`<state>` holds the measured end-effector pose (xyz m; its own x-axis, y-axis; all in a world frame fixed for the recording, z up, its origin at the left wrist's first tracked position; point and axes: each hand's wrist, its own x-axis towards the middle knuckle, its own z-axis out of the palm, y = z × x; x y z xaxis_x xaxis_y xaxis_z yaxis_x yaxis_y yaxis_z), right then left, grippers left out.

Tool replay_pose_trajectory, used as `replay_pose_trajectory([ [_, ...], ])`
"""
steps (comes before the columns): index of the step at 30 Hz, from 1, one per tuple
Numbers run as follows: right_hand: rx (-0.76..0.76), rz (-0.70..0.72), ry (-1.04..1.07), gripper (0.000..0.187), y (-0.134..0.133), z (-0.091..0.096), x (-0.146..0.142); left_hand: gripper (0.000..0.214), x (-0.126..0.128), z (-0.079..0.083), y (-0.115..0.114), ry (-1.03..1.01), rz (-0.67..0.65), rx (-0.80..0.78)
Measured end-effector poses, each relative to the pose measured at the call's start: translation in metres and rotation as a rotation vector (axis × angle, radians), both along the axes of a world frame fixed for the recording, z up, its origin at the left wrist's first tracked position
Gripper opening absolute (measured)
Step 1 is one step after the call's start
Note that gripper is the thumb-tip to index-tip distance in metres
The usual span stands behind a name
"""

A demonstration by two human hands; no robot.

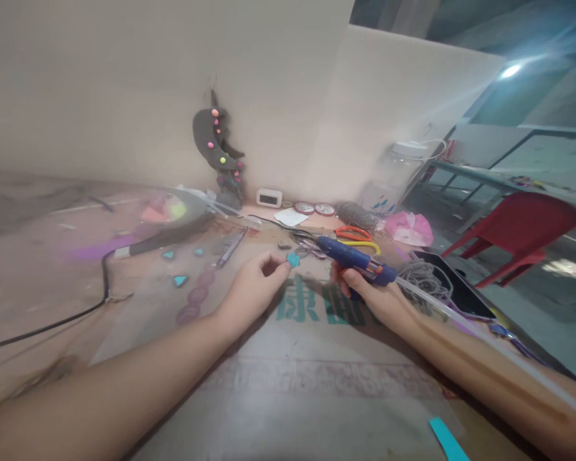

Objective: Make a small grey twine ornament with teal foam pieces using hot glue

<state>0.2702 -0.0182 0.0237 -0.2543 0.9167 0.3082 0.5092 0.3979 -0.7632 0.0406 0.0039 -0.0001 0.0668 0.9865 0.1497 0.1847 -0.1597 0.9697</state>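
Observation:
My left hand (259, 282) is closed in a pinch on a small teal flower-shaped piece (293, 259), held over the table. My right hand (372, 291) grips a blue glue gun (350, 255), its nozzle pointing left toward the flower piece but apart from it. From the gun's back a long pale glue stick (444, 310) runs over my right forearm. Small teal pieces (180, 280) lie to the left of my left hand. At the front right rests a teal strip (446, 438).
Behind the hands are orange-handled scissors (352, 232), a small digital clock (269, 198) and grey yarn (425, 282). A dark crescent decoration (204, 137) hangs on the wall. A black cord (43, 326) crosses the left side. A plastic jug (388, 179) and a red chair (532, 224) stand right.

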Motion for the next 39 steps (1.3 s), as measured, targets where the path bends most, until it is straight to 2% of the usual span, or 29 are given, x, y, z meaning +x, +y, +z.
replay_pose_trajectory([
  [5,-0.002,0.046,-0.046,0.034,-0.005,0.001,-0.001,0.018,-0.001,-0.002,0.0,0.012,0.017,0.013],
  [14,0.028,-0.062,-0.114,0.034,-0.005,0.004,-0.006,0.019,0.0,-0.001,-0.001,0.057,0.004,0.036],
  [21,0.029,-0.096,-0.104,0.024,-0.003,0.003,-0.008,0.016,0.0,0.001,-0.003,0.064,0.004,0.061],
  [34,-0.02,-0.159,-0.103,0.031,-0.003,0.0,-0.006,0.015,0.0,0.007,-0.006,0.073,-0.002,0.1],
  [39,-0.019,-0.118,-0.063,0.027,-0.004,0.002,-0.009,0.015,0.0,0.006,-0.005,0.094,-0.017,0.101],
])
